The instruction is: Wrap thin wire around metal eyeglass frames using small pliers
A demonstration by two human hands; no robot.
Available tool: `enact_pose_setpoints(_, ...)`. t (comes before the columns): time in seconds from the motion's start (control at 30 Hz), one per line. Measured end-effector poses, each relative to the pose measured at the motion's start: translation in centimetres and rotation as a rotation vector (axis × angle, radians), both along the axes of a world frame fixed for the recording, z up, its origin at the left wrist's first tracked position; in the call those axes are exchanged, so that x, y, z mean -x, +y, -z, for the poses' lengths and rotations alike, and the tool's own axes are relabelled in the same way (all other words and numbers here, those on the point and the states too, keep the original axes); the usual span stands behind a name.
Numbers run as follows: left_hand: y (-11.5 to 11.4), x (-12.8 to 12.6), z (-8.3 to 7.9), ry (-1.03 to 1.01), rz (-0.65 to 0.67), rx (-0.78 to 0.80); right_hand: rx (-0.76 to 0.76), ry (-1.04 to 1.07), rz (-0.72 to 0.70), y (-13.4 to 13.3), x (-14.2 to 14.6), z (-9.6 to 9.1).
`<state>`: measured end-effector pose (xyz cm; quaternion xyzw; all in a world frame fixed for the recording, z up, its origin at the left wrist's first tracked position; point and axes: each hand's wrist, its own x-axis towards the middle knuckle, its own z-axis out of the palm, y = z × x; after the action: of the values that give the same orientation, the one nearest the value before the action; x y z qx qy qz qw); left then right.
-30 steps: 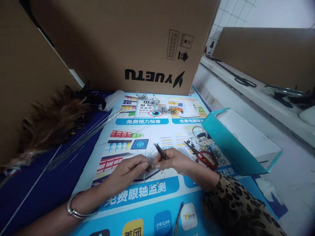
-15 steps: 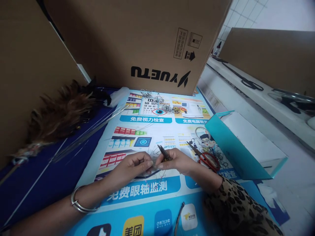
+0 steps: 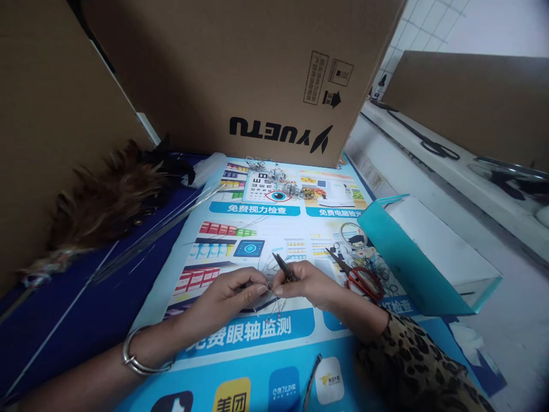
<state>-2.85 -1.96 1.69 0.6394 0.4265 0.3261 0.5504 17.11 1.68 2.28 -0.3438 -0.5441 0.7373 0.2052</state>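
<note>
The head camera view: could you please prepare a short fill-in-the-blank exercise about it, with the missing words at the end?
1. The hand that holds the small dark-tipped metal pliers is the person's ____ one.
2. The round silver metal bracelet is worn on the ____ wrist.
3. The upside-down black brand name on the tall brown cardboard box reads ____.
4. The open teal box is coloured ____ inside.

Missing words: right; left; YUETU; white.

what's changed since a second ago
The camera turned slightly, shifting the scene right in view. The left hand edged closer to the right hand at the fine wirework. Nothing visibly picked up or released; the right hand keeps the dark-tipped tool. Scissors and teal box stayed put.
</note>
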Motion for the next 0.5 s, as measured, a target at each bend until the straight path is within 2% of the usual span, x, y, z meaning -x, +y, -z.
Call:
enact_pose_setpoints(0.3, 0.07, -0.02, 0.32, 0.088, -0.001, -0.178, 0.044, -0.017, 0.041, -0.71, 0.46, -0.32)
enact_pose_setpoints(0.5, -0.25, -0.19, 0.31, 0.015, -0.056, -0.056, -0.087, -0.056, 0.159, -0.90, 0.50, -0.30)
